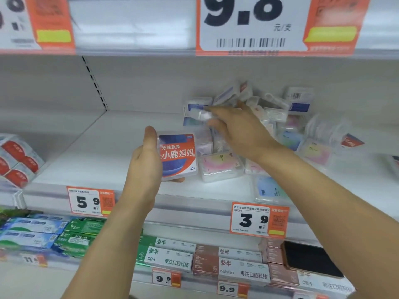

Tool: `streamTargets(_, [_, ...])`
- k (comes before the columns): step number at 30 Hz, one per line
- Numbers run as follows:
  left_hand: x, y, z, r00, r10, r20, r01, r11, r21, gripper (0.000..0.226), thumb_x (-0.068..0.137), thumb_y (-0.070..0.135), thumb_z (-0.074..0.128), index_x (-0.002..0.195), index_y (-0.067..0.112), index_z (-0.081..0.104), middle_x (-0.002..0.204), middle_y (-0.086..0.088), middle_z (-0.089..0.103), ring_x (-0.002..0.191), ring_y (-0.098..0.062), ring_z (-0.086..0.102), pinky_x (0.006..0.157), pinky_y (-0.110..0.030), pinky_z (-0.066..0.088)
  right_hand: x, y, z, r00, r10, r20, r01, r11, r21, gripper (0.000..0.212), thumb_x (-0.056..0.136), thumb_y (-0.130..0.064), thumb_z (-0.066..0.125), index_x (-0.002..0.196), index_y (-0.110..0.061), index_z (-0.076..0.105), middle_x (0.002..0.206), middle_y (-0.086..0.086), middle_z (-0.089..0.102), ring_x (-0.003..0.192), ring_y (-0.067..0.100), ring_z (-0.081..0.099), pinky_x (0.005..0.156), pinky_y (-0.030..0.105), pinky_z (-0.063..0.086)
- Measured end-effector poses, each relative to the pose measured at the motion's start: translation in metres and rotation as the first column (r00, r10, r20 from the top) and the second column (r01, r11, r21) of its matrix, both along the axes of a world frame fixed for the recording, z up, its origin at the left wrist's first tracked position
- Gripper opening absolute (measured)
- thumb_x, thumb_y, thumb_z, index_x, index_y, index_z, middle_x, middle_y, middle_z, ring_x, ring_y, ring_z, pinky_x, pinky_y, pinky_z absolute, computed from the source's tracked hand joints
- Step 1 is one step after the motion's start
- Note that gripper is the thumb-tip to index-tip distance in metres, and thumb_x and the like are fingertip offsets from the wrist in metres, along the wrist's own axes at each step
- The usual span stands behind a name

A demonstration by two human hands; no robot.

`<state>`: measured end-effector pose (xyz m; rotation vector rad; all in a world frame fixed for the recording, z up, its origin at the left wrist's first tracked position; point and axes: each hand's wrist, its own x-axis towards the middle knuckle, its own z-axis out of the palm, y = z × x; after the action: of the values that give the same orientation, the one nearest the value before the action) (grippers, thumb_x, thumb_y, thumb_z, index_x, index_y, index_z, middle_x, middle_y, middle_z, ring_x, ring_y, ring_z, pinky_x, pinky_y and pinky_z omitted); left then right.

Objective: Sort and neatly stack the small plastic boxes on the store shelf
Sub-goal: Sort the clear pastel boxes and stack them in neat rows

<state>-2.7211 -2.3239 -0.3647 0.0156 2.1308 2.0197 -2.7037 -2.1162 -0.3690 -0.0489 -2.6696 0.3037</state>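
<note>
On the white metal shelf (121,134), the left hand (143,162) is clamped on a flat box (178,156) with a red glossy label. The right hand (237,126), fingers spread, reaches into the heap of clear plastic boxes (280,130); sorting seems just started. Next it must probably pinch one slippery matching box.

White shelf (103,152): left half bare. Right half carries a disordered heap of small plastic boxes (278,124), some tilted, some flat. One pink-labelled box (220,167) and one blue-labelled box (267,188) lie flat near the front edge, just beside each other
</note>
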Motion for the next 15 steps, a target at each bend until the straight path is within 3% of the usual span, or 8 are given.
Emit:
streamTargets(1, [0.001,0.001,0.0,1.0,0.006,-0.008,-0.006,1.0,0.006,0.049,0.099,0.057,0.027,0.084,0.029,0.064,0.066,0.006,0.073,0.063,-0.009,0.07,0.066,-0.025,0.046,0.009,-0.002,0.001,0.997,-0.019,-0.069,0.01,0.992,-0.123,0.039,0.105,-0.034,0.04,0.137,-0.016,0.056,0.129,0.007,0.066,0.117,0.029,0.06,0.102,0.035,0.039])
streamTargets(3, [0.003,0.002,0.0,1.0,0.012,-0.01,-0.012,1.0,0.024,0.047,0.099,0.056,0.028,0.081,0.031,0.063,0.059,0.01,0.07,0.058,-0.008,0.069,0.063,-0.023,0.045,0.032,-0.006,0.003,0.979,-0.081,-0.189,0.003,0.926,-0.379,0.033,0.106,-0.031,0.038,0.127,-0.017,0.06,0.113,-0.001,0.07,0.102,0.013,0.062,0.082,0.022,0.04])
streamTargets(6, [0.01,0.007,-0.001,1.0,-0.021,-0.012,0.021,0.998,0.054,0.047,0.099,0.055,0.03,0.079,0.03,0.064,0.057,0.009,0.071,0.056,-0.007,0.07,0.065,-0.025,0.047,0.066,-0.014,0.001,0.942,-0.165,-0.293,-0.059,0.776,-0.628,0.029,0.108,-0.027,0.035,0.092,-0.03,0.059,0.083,-0.015,0.064,0.078,-0.006,0.059,0.072,0.01,0.04])
streamTargets(9, [0.022,0.018,-0.001,0.999,-0.051,0.002,0.05,0.995,0.089,0.047,0.099,0.053,0.033,0.076,0.028,0.066,0.061,0.006,0.073,0.065,-0.013,0.073,0.074,-0.029,0.052,0.087,-0.015,-0.002,0.961,-0.16,-0.226,-0.095,0.574,-0.813,0.033,0.107,-0.031,0.037,0.094,-0.023,0.067,0.09,-0.002,0.075,0.089,0.007,0.071,0.081,0.027,0.055])
streamTargets(12, [0.037,0.032,-0.001,0.993,-0.107,-0.042,0.11,0.991,0.08,0.045,0.099,0.051,0.033,0.078,0.027,0.066,0.062,0.01,0.073,0.058,-0.005,0.07,0.061,-0.023,0.051,0.109,-0.012,0.01,0.96,-0.206,-0.191,-0.124,0.298,-0.947,0.032,0.106,-0.03,0.04,0.1,-0.015,0.068,0.092,0.004,0.077,0.09,0.02,0.075,0.071,0.035,0.061])
streamTargets(15, [0.057,0.049,0.001,0.97,-0.218,-0.106,0.227,0.97,0.085,0.039,0.101,0.044,0.036,0.082,0.028,0.067,0.064,0.016,0.072,0.061,0.002,0.069,0.05,-0.01,0.049,0.138,0.007,0.015,0.935,-0.289,-0.206,-0.126,0.27,-0.954,0.029,0.104,-0.03,0.044,0.101,-0.014,0.068,0.093,0.004,0.077,0.092,0.019,0.075,0.072,0.035,0.062])
